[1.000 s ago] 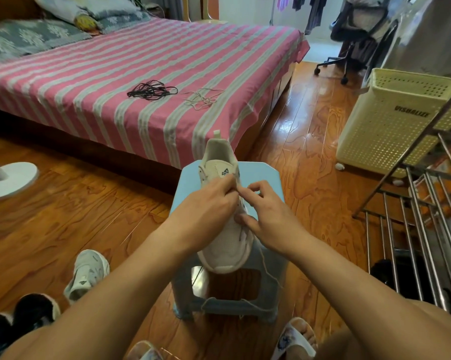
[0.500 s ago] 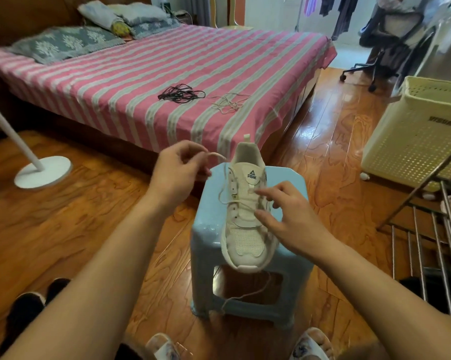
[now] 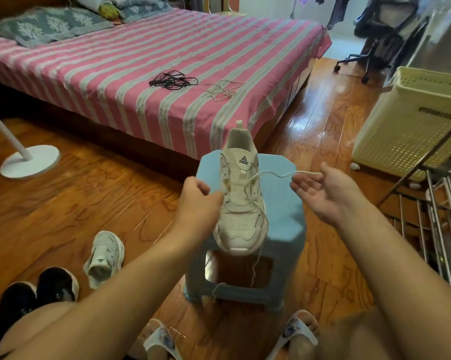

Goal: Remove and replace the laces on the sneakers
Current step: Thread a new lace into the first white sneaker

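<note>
A white sneaker (image 3: 241, 203) lies on a light blue plastic stool (image 3: 284, 211), toe toward me. Its white lace (image 3: 273, 174) is partly loosened; one end runs out to the right and another strand hangs off the toe in front of the stool. My right hand (image 3: 323, 193) is palm-up to the right of the shoe and pinches the outstretched lace end. My left hand (image 3: 198, 201) is at the shoe's left side, its fingers curled against the eyelet row and holding the sneaker. The fingertips are partly hidden.
A second white sneaker (image 3: 103, 255) and black shoes (image 3: 37, 294) sit on the wood floor at the left. Black laces (image 3: 172, 80) and white laces (image 3: 221, 90) lie on the striped bed. A fan base (image 3: 29, 162), a laundry basket (image 3: 411, 120) and a metal rack (image 3: 440, 216) flank me.
My left hand has come back from the left to the sneaker's side. My right hand has left the top of the shoe and swung out right, drawing a lace end with it.
</note>
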